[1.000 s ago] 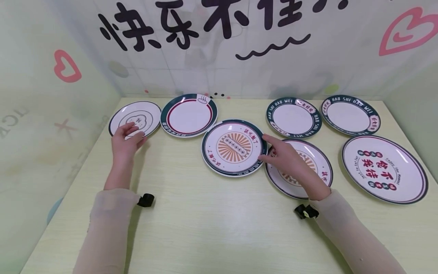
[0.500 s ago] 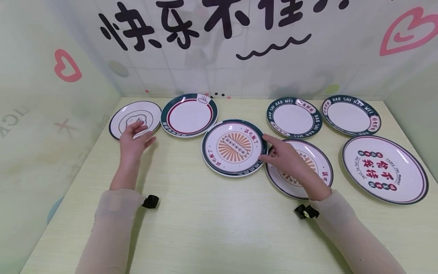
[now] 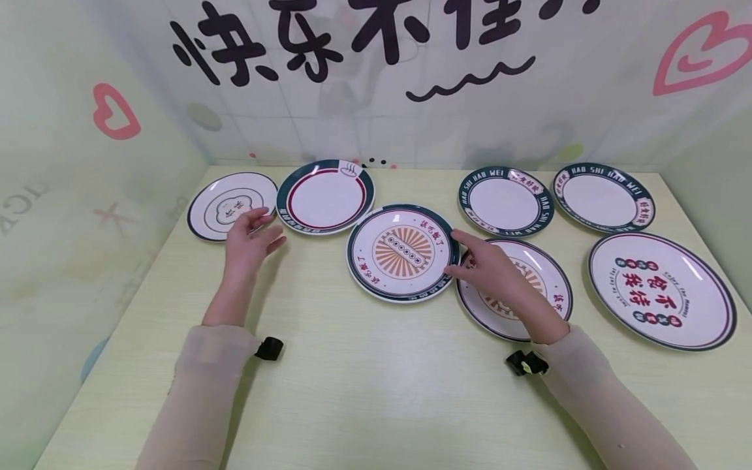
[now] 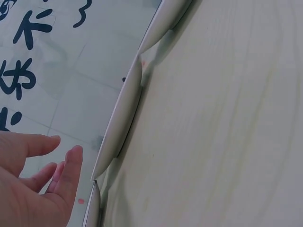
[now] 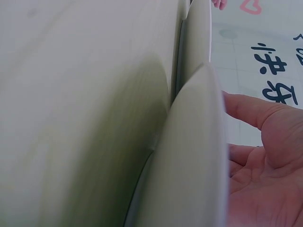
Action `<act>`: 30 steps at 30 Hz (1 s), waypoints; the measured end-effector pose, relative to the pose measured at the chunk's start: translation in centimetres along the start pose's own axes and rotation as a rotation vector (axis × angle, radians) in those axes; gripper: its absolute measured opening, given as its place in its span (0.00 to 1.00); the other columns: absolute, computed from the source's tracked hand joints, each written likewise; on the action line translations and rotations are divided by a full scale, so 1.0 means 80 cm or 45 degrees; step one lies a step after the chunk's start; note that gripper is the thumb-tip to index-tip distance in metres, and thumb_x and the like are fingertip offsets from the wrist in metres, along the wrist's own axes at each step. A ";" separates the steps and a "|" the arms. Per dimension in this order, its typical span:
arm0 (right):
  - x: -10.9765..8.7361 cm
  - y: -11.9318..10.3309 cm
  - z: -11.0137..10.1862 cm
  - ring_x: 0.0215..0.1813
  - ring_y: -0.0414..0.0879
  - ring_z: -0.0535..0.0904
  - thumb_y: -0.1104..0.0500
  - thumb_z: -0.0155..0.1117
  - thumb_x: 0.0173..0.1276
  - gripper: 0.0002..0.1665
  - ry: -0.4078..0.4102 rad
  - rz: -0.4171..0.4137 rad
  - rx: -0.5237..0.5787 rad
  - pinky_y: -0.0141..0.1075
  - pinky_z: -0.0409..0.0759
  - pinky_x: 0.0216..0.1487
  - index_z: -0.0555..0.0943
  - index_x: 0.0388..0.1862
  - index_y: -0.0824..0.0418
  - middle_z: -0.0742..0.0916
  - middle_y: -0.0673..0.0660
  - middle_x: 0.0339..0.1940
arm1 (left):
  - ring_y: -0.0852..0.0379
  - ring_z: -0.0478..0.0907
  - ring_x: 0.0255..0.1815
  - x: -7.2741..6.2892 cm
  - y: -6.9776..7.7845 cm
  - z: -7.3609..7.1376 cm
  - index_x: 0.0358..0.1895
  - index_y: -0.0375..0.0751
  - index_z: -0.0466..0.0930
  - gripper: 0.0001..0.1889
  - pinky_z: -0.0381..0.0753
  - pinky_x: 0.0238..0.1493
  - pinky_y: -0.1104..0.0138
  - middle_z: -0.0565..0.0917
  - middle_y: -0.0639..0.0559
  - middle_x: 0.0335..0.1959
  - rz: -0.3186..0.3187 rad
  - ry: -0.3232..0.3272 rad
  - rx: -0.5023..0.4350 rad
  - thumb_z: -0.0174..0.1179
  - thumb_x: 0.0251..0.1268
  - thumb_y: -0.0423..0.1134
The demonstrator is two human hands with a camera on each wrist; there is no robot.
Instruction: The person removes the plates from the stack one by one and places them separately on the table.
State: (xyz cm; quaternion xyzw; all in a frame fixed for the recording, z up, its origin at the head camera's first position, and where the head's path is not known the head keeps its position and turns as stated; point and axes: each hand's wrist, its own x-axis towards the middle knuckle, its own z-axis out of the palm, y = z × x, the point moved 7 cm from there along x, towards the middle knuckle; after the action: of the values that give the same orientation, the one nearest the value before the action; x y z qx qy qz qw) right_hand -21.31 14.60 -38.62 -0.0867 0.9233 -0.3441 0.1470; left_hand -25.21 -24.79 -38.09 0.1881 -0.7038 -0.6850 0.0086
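In the head view, my left hand (image 3: pixel 249 241) hovers near the right side of a white plate (image 3: pixel 217 225) with a thin dark rim and a line drawing. Its fingers are loosely bent and hold nothing, as the left wrist view also shows. My right hand (image 3: pixel 493 271) has index finger and thumb spread at the right rim of a plate (image 3: pixel 402 254) with orange rays and a dark green edge. Below this hand lies another orange-rayed plate (image 3: pixel 549 274), partly hidden. A green-rimmed plate (image 3: pixel 326 199) with a red ring lies behind the centre plate, at its left.
Two green-banded lettered plates (image 3: pixel 499 202) lie at the back right; a larger plate (image 3: pixel 658 294) with red and green characters sits in front of them. The pale wood table (image 3: pixel 364 391) meets a printed wall (image 3: pixel 364 137) behind and side walls left and right.
My left hand has moved right across the leftmost plate, toward its right edge, uncovering more of its drawing. My right hand and all the plates stay where they were.
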 end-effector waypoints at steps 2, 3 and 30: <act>0.000 0.000 0.000 0.61 0.55 0.71 0.53 0.64 0.72 0.43 0.001 0.000 -0.001 0.52 0.75 0.68 0.57 0.80 0.59 0.64 0.61 0.80 | 0.64 0.77 0.44 -0.001 0.000 0.005 0.74 0.37 0.61 0.33 0.87 0.46 0.75 0.73 0.56 0.52 0.006 -0.015 0.021 0.59 0.66 0.24; 0.000 0.000 0.000 0.61 0.55 0.71 0.53 0.64 0.72 0.43 0.002 -0.002 -0.003 0.52 0.75 0.69 0.57 0.80 0.60 0.64 0.62 0.80 | 0.65 0.78 0.43 -0.001 -0.001 0.007 0.74 0.37 0.61 0.33 0.87 0.47 0.74 0.74 0.56 0.53 0.008 -0.023 0.026 0.59 0.66 0.23; 0.002 0.002 0.001 0.60 0.54 0.72 0.53 0.63 0.72 0.43 -0.008 0.017 -0.005 0.51 0.75 0.67 0.57 0.80 0.58 0.63 0.60 0.81 | 0.69 0.80 0.39 -0.020 -0.024 0.085 0.68 0.33 0.68 0.27 0.85 0.49 0.77 0.74 0.38 0.63 0.071 -0.331 0.372 0.62 0.69 0.34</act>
State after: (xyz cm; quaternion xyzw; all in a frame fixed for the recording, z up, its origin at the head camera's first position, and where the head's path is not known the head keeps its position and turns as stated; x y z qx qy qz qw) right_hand -21.46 14.61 -38.79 -0.0819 0.9240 -0.3411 0.1520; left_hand -25.08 -17.80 -39.94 0.0776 -0.7958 -0.5937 -0.0908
